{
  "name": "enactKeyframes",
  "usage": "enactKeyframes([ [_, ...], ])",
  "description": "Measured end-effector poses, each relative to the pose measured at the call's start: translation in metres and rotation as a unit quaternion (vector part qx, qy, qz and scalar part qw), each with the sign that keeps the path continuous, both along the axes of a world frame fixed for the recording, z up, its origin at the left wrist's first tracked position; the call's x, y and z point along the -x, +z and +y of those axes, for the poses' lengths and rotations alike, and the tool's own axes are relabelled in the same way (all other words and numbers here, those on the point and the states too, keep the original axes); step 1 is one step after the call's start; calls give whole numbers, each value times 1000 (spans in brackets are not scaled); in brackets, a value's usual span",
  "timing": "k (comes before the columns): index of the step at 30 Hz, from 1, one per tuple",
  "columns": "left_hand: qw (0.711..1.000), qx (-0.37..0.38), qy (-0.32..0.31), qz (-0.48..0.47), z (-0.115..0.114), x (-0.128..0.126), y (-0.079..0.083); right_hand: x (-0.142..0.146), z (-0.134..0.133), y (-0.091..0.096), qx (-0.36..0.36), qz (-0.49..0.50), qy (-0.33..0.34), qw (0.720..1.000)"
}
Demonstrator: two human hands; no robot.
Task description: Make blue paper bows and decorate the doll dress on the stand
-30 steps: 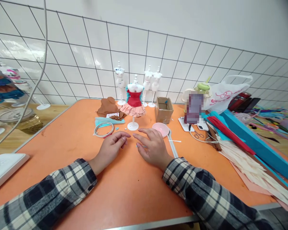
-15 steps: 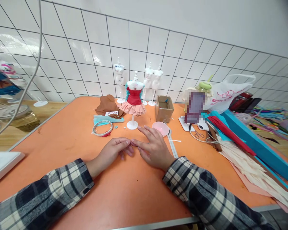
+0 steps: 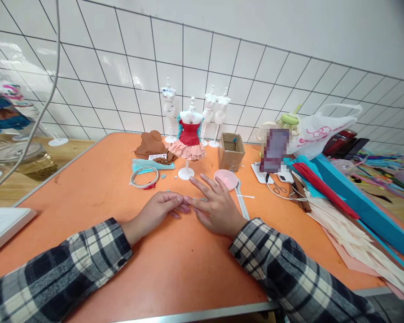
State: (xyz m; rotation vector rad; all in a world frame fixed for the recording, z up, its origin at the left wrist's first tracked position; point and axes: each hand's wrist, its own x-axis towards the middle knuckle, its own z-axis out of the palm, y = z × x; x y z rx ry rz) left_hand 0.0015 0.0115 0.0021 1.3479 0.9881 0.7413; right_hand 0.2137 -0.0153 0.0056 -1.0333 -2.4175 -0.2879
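My left hand rests on the orange table, fingers pressed together in a pinch. Its tips meet the thumb and forefinger of my right hand, which lies flat with its other fingers spread. What sits between the fingertips is too small to make out. A tiny teal scrap lies by my right fingers. Just beyond the hands stands a small white mannequin in a red and pink dress, with a pink dish to its right.
A ring hoop, teal cloth and brown fabric lie behind my left hand. A cardboard box, phone on a stand, scissors, teal and red sheets and cream fringed paper fill the right. Bare mannequins line the tiled wall.
My hands moved together: a second ago they lay apart, and now the left fingertips touch the right thumb and forefinger. The view shifted slightly.
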Motion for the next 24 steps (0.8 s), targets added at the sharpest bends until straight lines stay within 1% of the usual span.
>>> enactKeyframes([
  [5, 999, -30, -9, 36, 1, 1, 0, 0, 0, -1, -19, -17, 19, 999],
  [9, 998, -40, -9, 54, 1, 0, 2, 1, -1, -1, -14, -13, 17, 1000],
  [16, 999, 7, 35, 9, 0, -2, 6, 3, -3, 0, 24, -1, -2, 1000],
  [24, 997, 42, 56, -34, 1, -2, 1, 4, -2, -2, 52, 10, -3, 999],
])
